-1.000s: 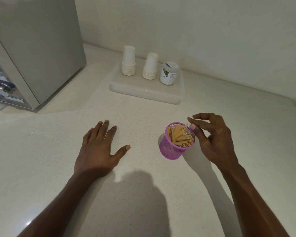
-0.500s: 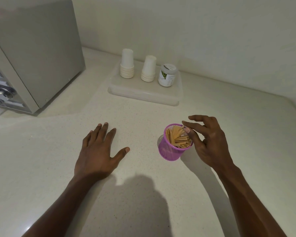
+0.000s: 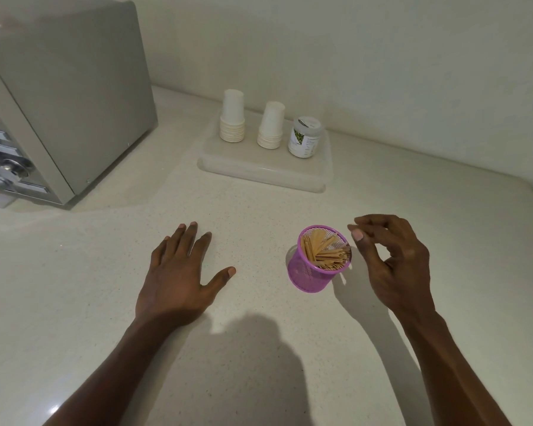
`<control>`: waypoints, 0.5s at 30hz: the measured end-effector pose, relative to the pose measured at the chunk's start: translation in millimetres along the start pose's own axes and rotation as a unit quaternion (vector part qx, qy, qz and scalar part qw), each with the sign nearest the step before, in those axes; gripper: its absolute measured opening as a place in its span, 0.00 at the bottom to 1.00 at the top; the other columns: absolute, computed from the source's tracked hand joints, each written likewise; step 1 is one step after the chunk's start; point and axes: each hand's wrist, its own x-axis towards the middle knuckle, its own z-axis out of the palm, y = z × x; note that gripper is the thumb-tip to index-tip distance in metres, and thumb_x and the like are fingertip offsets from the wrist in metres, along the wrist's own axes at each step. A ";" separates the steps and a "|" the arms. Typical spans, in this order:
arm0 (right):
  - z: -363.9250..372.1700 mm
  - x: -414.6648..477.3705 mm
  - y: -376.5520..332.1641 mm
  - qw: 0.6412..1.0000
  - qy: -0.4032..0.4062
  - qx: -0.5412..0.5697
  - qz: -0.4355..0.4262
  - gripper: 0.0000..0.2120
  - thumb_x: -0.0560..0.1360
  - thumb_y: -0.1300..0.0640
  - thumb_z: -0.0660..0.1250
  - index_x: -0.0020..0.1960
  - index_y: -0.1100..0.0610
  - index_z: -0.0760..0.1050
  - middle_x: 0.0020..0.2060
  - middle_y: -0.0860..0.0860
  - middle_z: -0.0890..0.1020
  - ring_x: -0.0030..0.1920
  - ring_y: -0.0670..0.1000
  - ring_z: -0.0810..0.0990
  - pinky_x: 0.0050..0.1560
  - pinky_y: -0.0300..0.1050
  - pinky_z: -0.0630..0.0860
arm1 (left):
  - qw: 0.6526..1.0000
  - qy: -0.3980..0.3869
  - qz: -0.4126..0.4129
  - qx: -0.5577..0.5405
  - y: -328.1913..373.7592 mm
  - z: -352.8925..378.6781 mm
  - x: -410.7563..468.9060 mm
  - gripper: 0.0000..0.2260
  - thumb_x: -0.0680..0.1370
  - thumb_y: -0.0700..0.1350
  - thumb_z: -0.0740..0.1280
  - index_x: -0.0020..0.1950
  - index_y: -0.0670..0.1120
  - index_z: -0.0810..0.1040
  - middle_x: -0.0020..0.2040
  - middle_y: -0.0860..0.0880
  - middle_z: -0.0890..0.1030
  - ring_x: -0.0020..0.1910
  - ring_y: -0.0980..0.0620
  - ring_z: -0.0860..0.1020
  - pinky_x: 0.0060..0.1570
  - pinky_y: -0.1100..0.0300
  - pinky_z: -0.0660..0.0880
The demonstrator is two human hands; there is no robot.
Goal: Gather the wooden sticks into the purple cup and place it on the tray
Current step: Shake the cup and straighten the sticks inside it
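The purple mesh cup (image 3: 308, 276) stands upright on the counter, right of centre. Several wooden sticks (image 3: 323, 252) lie inside it, leaning against its wall. My right hand (image 3: 391, 262) hovers just right of the cup's rim, fingers curled and apart, holding nothing and not touching the cup. My left hand (image 3: 179, 278) rests flat on the counter to the cup's left, fingers spread. The pale tray (image 3: 259, 172) sits further back, near the wall.
On the tray stand two stacks of white paper cups (image 3: 232, 119) (image 3: 270, 126) and a small labelled jar (image 3: 303, 136). A grey metal appliance (image 3: 59, 96) fills the back left. The counter ends at a corner on the far right.
My right hand has drawn back a little from the cup's rim to its right side. The left hand and the cup stay where they were.
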 end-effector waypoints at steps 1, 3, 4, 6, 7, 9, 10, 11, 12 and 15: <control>1.1 -0.3 -1.1 1.000 -0.018 -0.007 -0.005 0.10 0.81 0.56 0.71 0.54 0.61 0.88 0.56 0.57 0.86 0.57 0.56 0.83 0.43 0.41 0.79 | 1.000 0.000 0.000 0.001 -0.3 0.1 0.0 0.42 0.79 0.77 0.47 0.85 0.53 0.60 0.87 0.49 0.53 0.86 0.50 0.48 0.84 0.44 0.52; 2.5 -2.9 -3.3 0.999 -0.029 -0.015 -0.001 0.09 0.80 0.57 0.72 0.54 0.61 0.88 0.57 0.57 0.86 0.57 0.57 0.83 0.42 0.51 0.83 | 1.000 -0.003 0.000 0.002 -0.6 0.2 0.1 0.42 0.78 0.78 0.46 0.85 0.53 0.59 0.87 0.50 0.53 0.86 0.50 0.48 0.84 0.44 0.52; 2.1 -4.0 -4.3 1.000 -0.020 -0.007 0.009 0.10 0.80 0.57 0.71 0.55 0.61 0.87 0.57 0.57 0.86 0.57 0.58 0.83 0.43 0.53 0.84 | 1.000 -0.003 0.000 0.002 -0.7 0.1 0.1 0.42 0.78 0.78 0.46 0.85 0.54 0.59 0.87 0.50 0.53 0.86 0.50 0.48 0.84 0.44 0.52; -0.5 -7.0 -8.5 0.999 0.006 0.035 0.031 0.13 0.79 0.52 0.73 0.60 0.59 0.86 0.58 0.55 0.86 0.56 0.55 0.84 0.46 0.48 0.85 | 1.000 -0.001 -0.001 -0.001 -0.3 0.5 -0.2 0.42 0.78 0.78 0.47 0.85 0.54 0.60 0.87 0.50 0.53 0.86 0.50 0.48 0.84 0.44 0.52; -0.5 -9.4 -11.9 0.996 0.010 0.073 0.051 0.18 0.78 0.49 0.75 0.64 0.57 0.83 0.59 0.52 0.85 0.56 0.53 0.85 0.48 0.43 0.84 | 1.000 0.000 -0.002 -0.002 -0.5 0.4 -0.4 0.42 0.78 0.78 0.47 0.85 0.53 0.60 0.87 0.50 0.54 0.86 0.50 0.48 0.84 0.45 0.52; 4.5 -17.1 -22.6 0.981 -0.032 0.140 0.127 0.37 0.70 0.41 0.81 0.74 0.51 0.74 0.63 0.46 0.83 0.60 0.46 0.83 0.54 0.38 0.81 | 1.000 0.000 -0.001 -0.001 -0.5 0.5 -0.5 0.42 0.79 0.78 0.47 0.85 0.53 0.60 0.87 0.49 0.53 0.86 0.50 0.48 0.84 0.45 0.51; 9.8 -21.3 -29.8 0.973 -0.066 0.149 0.163 0.48 0.64 0.36 0.83 0.78 0.47 0.68 0.65 0.43 0.80 0.62 0.43 0.81 0.56 0.39 0.80 | 1.000 -0.001 -0.002 0.000 -0.7 0.3 -0.4 0.42 0.78 0.78 0.47 0.85 0.53 0.60 0.87 0.49 0.53 0.86 0.51 0.47 0.84 0.46 0.51; 16.1 -25.3 -36.6 0.968 -0.097 0.140 0.186 0.57 0.59 0.30 0.83 0.80 0.44 0.62 0.67 0.41 0.77 0.63 0.41 0.80 0.58 0.39 0.79 | 1.000 -0.003 -0.002 0.000 -0.8 -0.1 -0.2 0.42 0.78 0.78 0.47 0.85 0.53 0.60 0.87 0.50 0.53 0.86 0.51 0.47 0.84 0.46 0.50; 22.3 -28.4 -41.8 0.964 -0.119 0.126 0.202 0.63 0.54 0.26 0.82 0.81 0.43 0.58 0.68 0.40 0.75 0.63 0.41 0.79 0.59 0.41 0.80 | 1.000 -0.004 -0.001 0.001 -0.8 -0.7 0.2 0.42 0.78 0.78 0.47 0.85 0.53 0.60 0.87 0.50 0.52 0.86 0.51 0.47 0.84 0.46 0.50; 36.9 -29.7 -46.2 0.963 -0.120 0.100 0.221 0.65 0.54 0.28 0.83 0.82 0.43 0.55 0.70 0.45 0.73 0.66 0.47 0.78 0.63 0.50 0.83 | 1.000 -0.008 0.000 0.003 -0.2 -2.1 -0.5 0.42 0.78 0.78 0.46 0.85 0.54 0.58 0.87 0.50 0.51 0.86 0.51 0.45 0.84 0.47 0.48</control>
